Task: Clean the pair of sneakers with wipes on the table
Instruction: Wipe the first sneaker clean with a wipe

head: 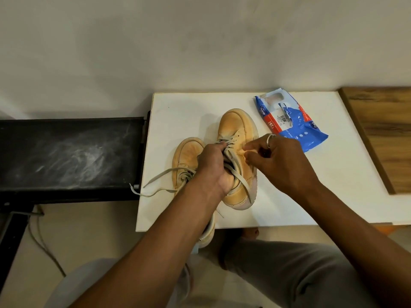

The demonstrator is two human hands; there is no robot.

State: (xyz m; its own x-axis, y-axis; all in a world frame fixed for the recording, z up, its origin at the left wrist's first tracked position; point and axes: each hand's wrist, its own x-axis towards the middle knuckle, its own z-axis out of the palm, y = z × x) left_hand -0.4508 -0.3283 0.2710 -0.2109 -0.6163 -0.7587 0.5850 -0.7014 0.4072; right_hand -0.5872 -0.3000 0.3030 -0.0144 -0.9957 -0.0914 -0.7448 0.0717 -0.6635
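Observation:
Two tan sneakers with grey laces stand side by side on the white table (189, 103). My left hand (213, 167) grips the right sneaker (235, 127) at its laces and tongue, with the fingers reaching into its opening. My right hand (278, 161), with a ring on one finger, pinches a small crumpled wipe (243, 152) against that sneaker's side by the eyelets. The left sneaker (189, 152) lies partly under my left wrist, and its heel juts past the table's front edge.
A blue and white pack of wipes (289, 121) lies at the back right of the table. A wooden board (382, 134) adjoins the table on the right, a black dusty bench (66, 152) on the left. My knees are below the front edge.

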